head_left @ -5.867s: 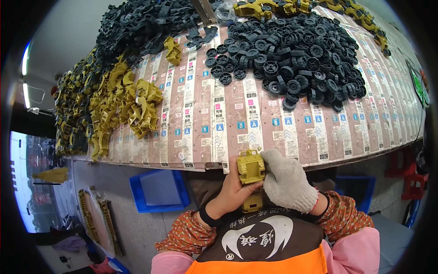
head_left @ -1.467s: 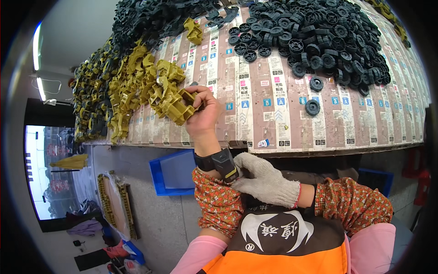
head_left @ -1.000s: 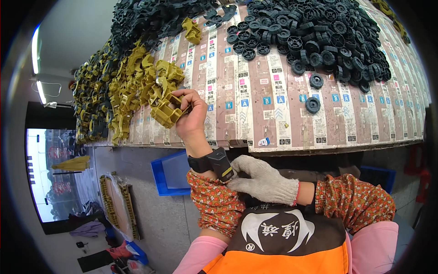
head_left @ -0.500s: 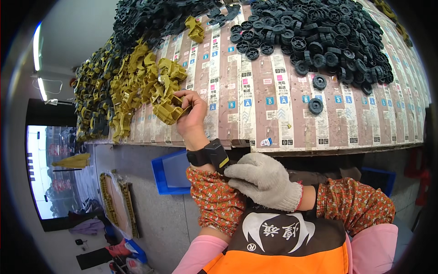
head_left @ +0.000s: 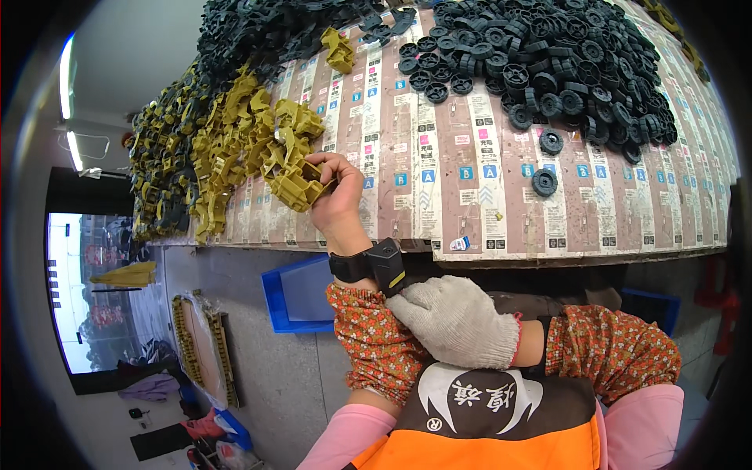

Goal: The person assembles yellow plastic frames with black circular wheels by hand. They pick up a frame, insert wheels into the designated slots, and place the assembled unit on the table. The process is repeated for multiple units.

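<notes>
My bare left hand [head_left: 340,192] pinches the near edge of a yellow plastic part [head_left: 296,186] at the front of the yellow pile [head_left: 235,145]. A black band with a box-shaped device [head_left: 382,266] is strapped round my left wrist. My right hand [head_left: 458,323], in a pale knitted glove, lies across my left forearm. Its fingers are bent, with the tips against the lower edge of the wrist device and the flowered sleeve [head_left: 374,337]. What the gloved fingertips grip, if anything, is hidden.
Black wheels [head_left: 548,59] are heaped at the far right of the table [head_left: 501,211], two lying loose nearer me. Dark plastic parts [head_left: 258,35] pile up at the far left. One yellow part [head_left: 338,51] lies apart. A blue bin [head_left: 298,296] stands below the front edge.
My gloved right hand has turned slightly, its fingers bending down against the wrist device and forearm. My left hand still holds the yellow part, with the view shifted a little.
</notes>
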`<state>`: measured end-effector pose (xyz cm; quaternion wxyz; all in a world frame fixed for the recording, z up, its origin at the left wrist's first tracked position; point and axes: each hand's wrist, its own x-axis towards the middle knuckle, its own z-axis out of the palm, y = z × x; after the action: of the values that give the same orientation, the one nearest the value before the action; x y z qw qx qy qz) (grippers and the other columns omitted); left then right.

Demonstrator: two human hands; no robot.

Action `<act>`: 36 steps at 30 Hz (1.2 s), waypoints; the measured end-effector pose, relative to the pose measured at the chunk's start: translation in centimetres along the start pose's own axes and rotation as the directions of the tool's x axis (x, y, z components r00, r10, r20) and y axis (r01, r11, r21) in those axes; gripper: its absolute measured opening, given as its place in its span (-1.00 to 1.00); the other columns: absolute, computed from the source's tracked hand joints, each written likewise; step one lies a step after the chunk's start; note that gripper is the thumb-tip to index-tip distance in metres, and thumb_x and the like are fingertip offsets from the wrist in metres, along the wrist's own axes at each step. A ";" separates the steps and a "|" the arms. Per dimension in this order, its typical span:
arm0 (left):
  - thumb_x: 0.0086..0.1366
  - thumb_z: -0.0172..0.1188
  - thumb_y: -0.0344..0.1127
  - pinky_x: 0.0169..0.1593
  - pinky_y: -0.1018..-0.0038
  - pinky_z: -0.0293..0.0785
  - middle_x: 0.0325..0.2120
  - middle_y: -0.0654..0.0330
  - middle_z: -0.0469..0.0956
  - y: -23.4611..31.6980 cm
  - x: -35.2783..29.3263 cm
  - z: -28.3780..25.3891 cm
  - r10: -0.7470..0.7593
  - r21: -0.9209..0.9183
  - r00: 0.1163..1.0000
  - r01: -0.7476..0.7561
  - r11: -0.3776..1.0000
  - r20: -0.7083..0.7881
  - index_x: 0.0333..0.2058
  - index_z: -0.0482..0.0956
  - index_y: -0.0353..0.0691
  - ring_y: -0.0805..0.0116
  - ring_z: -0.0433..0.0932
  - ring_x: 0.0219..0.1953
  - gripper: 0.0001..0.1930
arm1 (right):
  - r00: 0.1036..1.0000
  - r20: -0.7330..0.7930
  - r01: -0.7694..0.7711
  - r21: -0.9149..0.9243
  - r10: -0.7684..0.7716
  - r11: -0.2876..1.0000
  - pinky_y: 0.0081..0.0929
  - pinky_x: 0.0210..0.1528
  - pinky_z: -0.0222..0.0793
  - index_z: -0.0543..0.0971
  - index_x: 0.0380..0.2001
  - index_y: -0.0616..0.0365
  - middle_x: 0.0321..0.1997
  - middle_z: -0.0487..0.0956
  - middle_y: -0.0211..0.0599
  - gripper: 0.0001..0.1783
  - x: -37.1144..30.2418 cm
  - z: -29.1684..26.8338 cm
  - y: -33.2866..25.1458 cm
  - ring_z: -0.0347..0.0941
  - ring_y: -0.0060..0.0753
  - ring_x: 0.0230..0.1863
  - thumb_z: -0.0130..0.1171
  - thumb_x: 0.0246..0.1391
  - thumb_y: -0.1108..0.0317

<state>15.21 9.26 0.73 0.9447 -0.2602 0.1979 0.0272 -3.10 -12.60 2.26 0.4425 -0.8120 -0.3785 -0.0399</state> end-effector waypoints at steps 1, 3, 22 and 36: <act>0.33 0.17 -0.34 -0.50 0.53 0.29 -0.30 0.22 0.67 0.0 -0.3 0.2 -0.004 0.000 1.000 0.004 1.000 0.009 -0.09 0.68 -0.13 0.28 0.71 -0.26 -0.78 | 1.000 0.017 0.000 0.009 0.000 1.000 -0.18 -0.23 0.53 0.62 -0.03 0.11 -0.29 0.61 -0.25 -0.64 0.0 -0.2 -0.2 0.63 -0.11 -0.26 0.27 0.06 0.35; 0.33 0.17 -0.32 -0.50 0.53 0.29 -0.31 0.23 0.67 0.1 -1.2 0.5 0.006 0.008 1.000 -0.006 1.000 0.029 -0.10 0.68 -0.13 0.28 0.71 -0.26 -0.79 | 0.994 0.102 0.025 0.045 -0.030 0.999 -0.19 -0.21 0.53 0.61 0.00 0.13 -0.25 0.60 -0.24 -0.62 0.1 -0.9 -0.3 0.63 -0.12 -0.23 0.26 0.06 0.36; 0.42 0.35 -0.35 0.07 0.34 0.64 0.00 0.22 0.59 -6.3 -11.2 -8.4 -0.176 0.986 0.975 0.116 -0.116 -0.136 0.29 0.39 -0.16 0.34 0.63 0.02 -0.48 | 0.776 -0.519 -0.547 -0.271 0.359 0.792 -0.15 -0.08 0.52 0.68 -0.10 0.16 -0.21 0.64 -0.05 -0.80 -4.6 -18.3 8.4 0.61 0.06 -0.15 0.22 0.22 0.48; 0.45 0.34 0.01 -0.11 0.32 0.75 -0.11 0.12 0.66 -6.0 -15.3 -7.9 -0.297 0.969 0.922 0.242 -0.056 -0.247 0.21 0.42 -0.20 0.27 0.74 -0.15 -0.45 | 0.785 -0.479 -0.603 -0.736 0.392 0.308 -0.10 -0.18 0.61 0.51 -0.25 0.14 -0.18 0.58 -0.12 -0.82 -1.4 -18.7 13.9 0.64 0.02 -0.14 0.30 0.13 0.40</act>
<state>-0.75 0.85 3.32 0.8402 0.4437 0.0851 -0.2999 9.98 -31.91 3.49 0.0015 -0.9854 0.0150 -0.1697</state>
